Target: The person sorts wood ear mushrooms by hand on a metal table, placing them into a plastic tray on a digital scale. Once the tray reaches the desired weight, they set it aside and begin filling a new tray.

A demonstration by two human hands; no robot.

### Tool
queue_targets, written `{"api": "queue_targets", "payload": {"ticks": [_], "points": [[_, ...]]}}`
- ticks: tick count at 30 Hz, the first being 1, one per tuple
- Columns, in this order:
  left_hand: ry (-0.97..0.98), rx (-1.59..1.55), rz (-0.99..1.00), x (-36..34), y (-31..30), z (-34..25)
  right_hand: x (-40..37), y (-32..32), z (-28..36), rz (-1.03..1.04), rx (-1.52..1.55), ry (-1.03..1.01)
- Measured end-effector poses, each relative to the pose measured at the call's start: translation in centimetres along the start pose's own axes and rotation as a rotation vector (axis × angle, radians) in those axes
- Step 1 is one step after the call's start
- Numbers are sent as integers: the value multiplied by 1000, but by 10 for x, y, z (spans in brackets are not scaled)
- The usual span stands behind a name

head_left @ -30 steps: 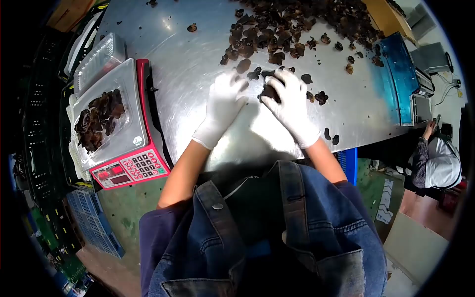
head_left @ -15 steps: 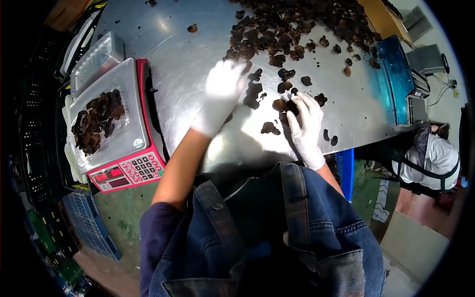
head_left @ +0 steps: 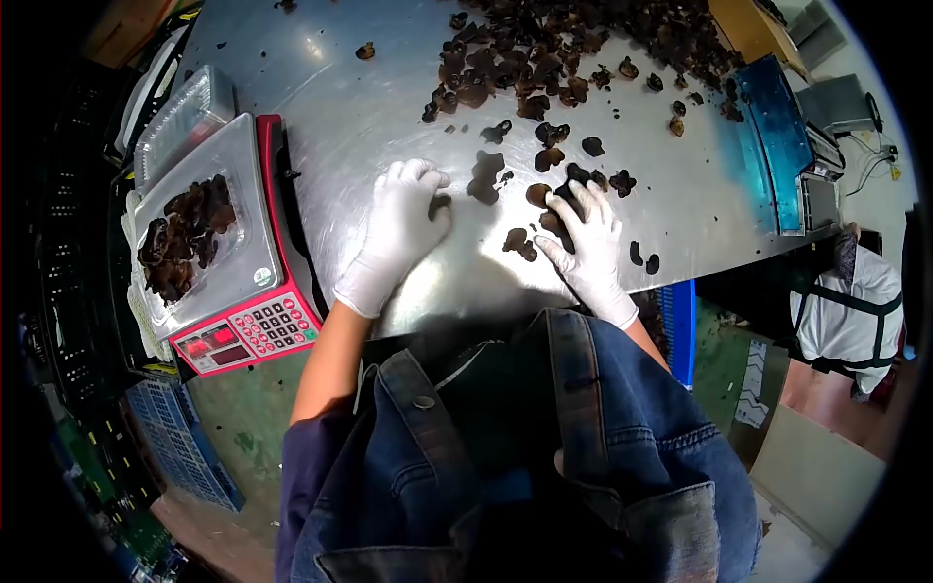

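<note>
The area appears to be a packing workshop, indicated by its metal worktable (head_left: 335, 107), digital scale (head_left: 249, 291) and blue crate (head_left: 183, 437).

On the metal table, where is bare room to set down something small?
The metal table is bare between the scale and the left hand, and between the blue panel and the loose pieces near the right hand. Crowded: the far side, under the dark pile, and around the right hand.
</note>
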State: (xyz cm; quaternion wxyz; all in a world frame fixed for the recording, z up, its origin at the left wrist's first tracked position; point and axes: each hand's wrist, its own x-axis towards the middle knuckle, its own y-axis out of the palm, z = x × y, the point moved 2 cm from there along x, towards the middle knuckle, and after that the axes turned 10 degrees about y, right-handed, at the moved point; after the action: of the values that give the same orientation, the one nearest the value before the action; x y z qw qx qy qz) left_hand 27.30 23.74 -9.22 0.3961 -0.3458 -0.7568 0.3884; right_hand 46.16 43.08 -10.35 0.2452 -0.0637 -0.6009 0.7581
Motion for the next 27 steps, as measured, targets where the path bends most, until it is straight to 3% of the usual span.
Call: {"api": "queue_targets", "payload": {"ticks": [4, 7, 8, 9, 11, 13, 15, 17, 19, 21, 27], "points": [[81, -72, -46, 19, 7, -23, -25, 1, -19, -172, 144, 35], [203, -26, -97, 35, 23, -29, -11, -16, -10, -201, 68, 88], [200, 15, -41, 36, 28, -28, -3, -16, -9, -111, 32, 122], [196, 58, 17, 36, 34, -26, 8, -13, -9, -87, 30, 89], [268, 119, -52, 27, 33, -23, 32, -8, -6, -37, -19, -18], [202, 184, 29, 16, 27, -21, 47, 2, -7, 17, 6, -127], [226, 225, -29, 0, 21, -19, 56, 10, -9, 126, -108, -202], [191, 87, -24, -14, 12, -20, 53, 10, -7, 11, -45, -280], [172, 57, -41, -24, 6, -26, 44, 6, -13, 61, 114, -126], [185, 29, -156, -27, 2, -38, 22, 0, -19, -63, 191, -84], [352, -238, -8, -11, 36, -83, -39, -3, -6, -84, 330, -22]]}}
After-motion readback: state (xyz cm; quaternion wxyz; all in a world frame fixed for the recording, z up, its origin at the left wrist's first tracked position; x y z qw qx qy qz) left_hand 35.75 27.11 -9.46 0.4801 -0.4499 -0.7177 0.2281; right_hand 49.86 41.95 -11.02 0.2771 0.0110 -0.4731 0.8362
